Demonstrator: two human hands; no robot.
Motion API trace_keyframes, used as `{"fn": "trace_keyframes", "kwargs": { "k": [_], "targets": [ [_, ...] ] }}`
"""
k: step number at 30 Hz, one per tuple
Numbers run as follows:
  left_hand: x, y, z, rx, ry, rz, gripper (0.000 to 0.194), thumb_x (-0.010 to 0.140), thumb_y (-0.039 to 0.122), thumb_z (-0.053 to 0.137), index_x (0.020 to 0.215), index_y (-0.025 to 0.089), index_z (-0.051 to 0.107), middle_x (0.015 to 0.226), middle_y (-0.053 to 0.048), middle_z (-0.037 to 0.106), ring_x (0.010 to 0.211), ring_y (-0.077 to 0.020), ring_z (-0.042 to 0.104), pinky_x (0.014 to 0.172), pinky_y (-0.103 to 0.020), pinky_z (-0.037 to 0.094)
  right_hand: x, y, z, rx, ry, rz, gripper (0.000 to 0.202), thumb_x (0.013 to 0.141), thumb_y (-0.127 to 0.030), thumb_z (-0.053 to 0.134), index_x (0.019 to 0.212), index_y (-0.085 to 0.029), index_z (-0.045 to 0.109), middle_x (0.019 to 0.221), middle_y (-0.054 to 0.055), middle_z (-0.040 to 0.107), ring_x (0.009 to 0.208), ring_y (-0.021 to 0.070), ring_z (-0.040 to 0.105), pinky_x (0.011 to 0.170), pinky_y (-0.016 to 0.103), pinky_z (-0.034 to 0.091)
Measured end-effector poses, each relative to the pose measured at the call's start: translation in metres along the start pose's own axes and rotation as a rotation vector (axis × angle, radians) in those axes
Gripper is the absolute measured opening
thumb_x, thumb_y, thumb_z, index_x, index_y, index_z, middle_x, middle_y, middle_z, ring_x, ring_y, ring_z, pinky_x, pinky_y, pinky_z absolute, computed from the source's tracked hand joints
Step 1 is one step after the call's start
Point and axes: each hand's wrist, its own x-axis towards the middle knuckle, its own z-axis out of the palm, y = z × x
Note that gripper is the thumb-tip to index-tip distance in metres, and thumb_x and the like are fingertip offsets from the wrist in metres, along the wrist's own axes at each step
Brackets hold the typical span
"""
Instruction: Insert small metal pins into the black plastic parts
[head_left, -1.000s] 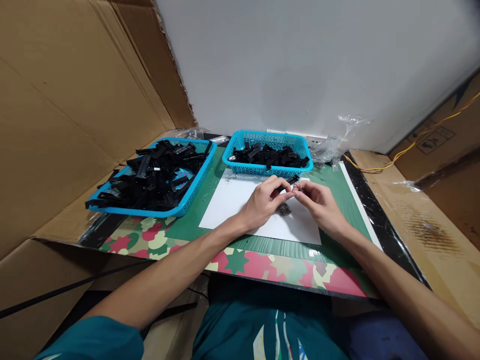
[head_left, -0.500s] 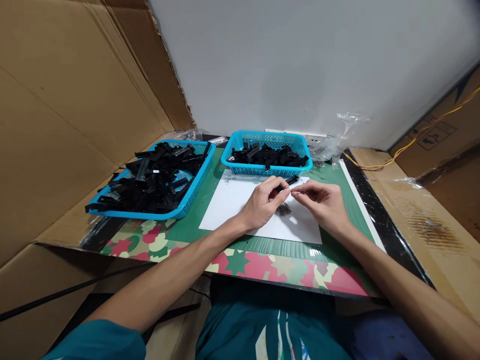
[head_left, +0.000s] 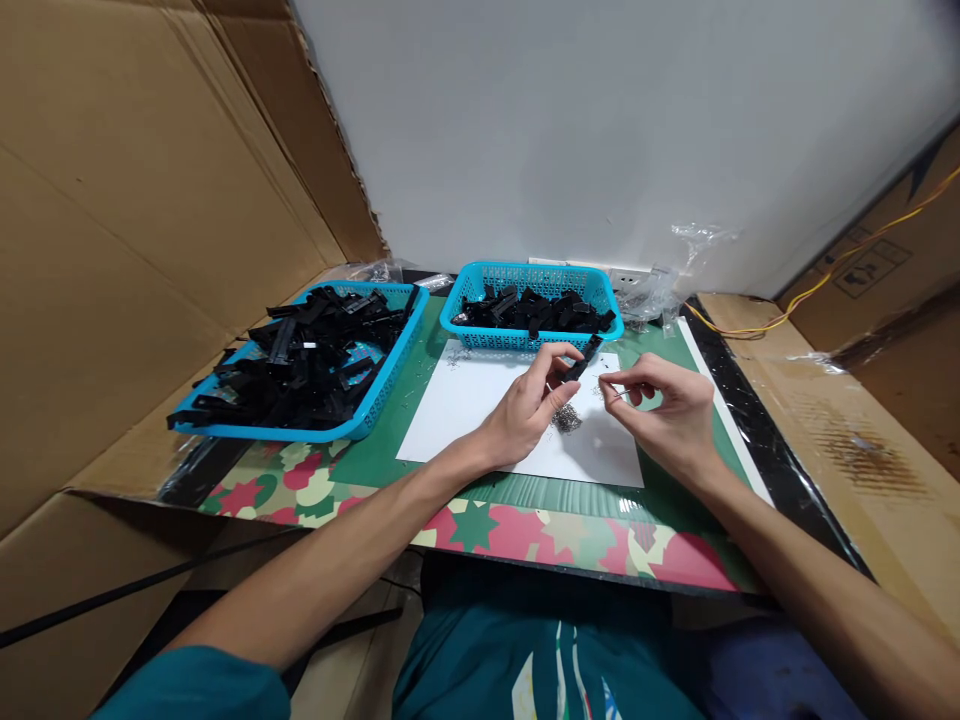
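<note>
a smooth plastic part (head_left: 577, 370) is held by the left hand (head_left: 527, 405); beside it, shiny metal bits (head_left: 568, 419) are heaped on matt paper (head_left: 448, 425).

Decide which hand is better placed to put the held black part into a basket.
Probably the left hand: it holds the black part, while the right hand seems to pinch a thin item.
</note>
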Motion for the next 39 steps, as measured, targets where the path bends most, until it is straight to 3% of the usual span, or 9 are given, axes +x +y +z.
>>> {"fn": "trace_keyframes", "kwargs": {
  "k": [5,9,13,16,24,31,33,36,39],
  "targets": [
    [-0.001,-0.004,0.004,-0.055,0.028,-0.009,0.062,0.099,0.038,0.071,0.153,0.031,0.042,0.111,-0.006,0.065,0.091,-0.0187,0.064,0.084,-0.034,0.054,0.000,0.005,-0.002,-0.126,-0.041,-0.253,0.012,0.091,-0.012,0.069,0.086,-0.022,0.075,0.063,-0.003,0.056,0.060,0.0148,0.052,0.060,0.030,0.044],
    [0.000,-0.001,0.003,-0.031,0.022,0.013,0.050,0.098,0.033,0.071,0.145,0.025,0.055,0.109,-0.007,0.071,0.095,-0.0205,0.067,0.085,-0.034,0.055,0.001,0.009,-0.001,-0.168,-0.082,-0.388,0.015,0.095,-0.011,0.067,0.086,-0.021,0.073,0.063,-0.002,0.059,0.059,0.0146,0.051,0.062,0.031,0.043],
    [0.001,0.000,0.002,-0.008,0.019,0.020,0.045,0.099,0.027,0.069,0.142,0.024,0.058,0.105,-0.006,0.074,0.094,-0.0200,0.069,0.081,-0.031,0.055,0.000,0.013,0.000,-0.217,-0.113,-0.452,0.014,0.097,-0.011,0.067,0.088,-0.021,0.073,0.065,0.000,0.063,0.059,0.0156,0.053,0.061,0.031,0.042],
    [0.001,0.000,0.002,-0.006,0.019,0.018,0.045,0.098,0.024,0.069,0.141,0.024,0.059,0.104,-0.005,0.074,0.093,-0.0195,0.069,0.079,-0.030,0.055,-0.001,0.015,-0.001,-0.170,-0.145,-0.413,0.015,0.099,-0.013,0.065,0.092,-0.021,0.075,0.069,0.002,0.067,0.063,0.0169,0.057,0.063,0.031,0.046],
    [-0.001,-0.001,0.001,-0.027,-0.049,0.010,0.046,0.099,0.023,0.067,0.144,0.026,0.059,0.115,-0.007,0.075,0.097,-0.0196,0.071,0.083,-0.032,0.057,0.000,0.013,-0.008,-0.045,-0.288,-0.142,0.017,0.099,-0.022,0.066,0.092,-0.024,0.081,0.074,0.003,0.070,0.065,0.0169,0.060,0.060,0.030,0.049],
    [0.000,0.004,0.001,-0.064,-0.106,0.011,0.040,0.102,0.030,0.063,0.142,0.022,0.065,0.129,-0.011,0.073,0.105,-0.0217,0.070,0.088,-0.034,0.057,0.003,0.013,-0.012,0.062,-0.278,-0.111,0.016,0.098,-0.023,0.070,0.092,-0.027,0.085,0.074,0.003,0.069,0.064,0.0161,0.061,0.059,0.030,0.048],
    [0.000,0.007,0.000,-0.098,-0.142,-0.009,0.041,0.106,0.038,0.058,0.142,0.019,0.065,0.122,-0.011,0.074,0.098,-0.0203,0.069,0.084,-0.033,0.056,0.004,0.014,-0.013,0.070,-0.263,-0.128,0.015,0.098,-0.023,0.071,0.094,-0.027,0.085,0.077,0.003,0.070,0.066,0.0168,0.063,0.060,0.031,0.049],
    [-0.001,0.011,-0.001,-0.135,-0.221,-0.063,0.049,0.110,0.049,0.046,0.139,0.015,0.066,0.096,-0.007,0.072,0.079,-0.0165,0.062,0.074,-0.031,0.051,0.005,0.015,-0.015,0.052,-0.255,-0.161,0.014,0.098,-0.023,0.071,0.097,-0.027,0.085,0.080,0.004,0.071,0.070,0.0182,0.066,0.062,0.031,0.051],
    [-0.001,0.012,-0.001,-0.121,-0.267,-0.064,0.050,0.113,0.049,0.038,0.133,0.014,0.068,0.095,-0.007,0.070,0.083,-0.0173,0.061,0.078,-0.033,0.050,0.007,0.016,-0.019,0.008,-0.280,-0.174,0.017,0.099,-0.023,0.069,0.095,-0.027,0.085,0.078,0.004,0.070,0.071,0.0187,0.066,0.063,0.031,0.051]
  ]
}}
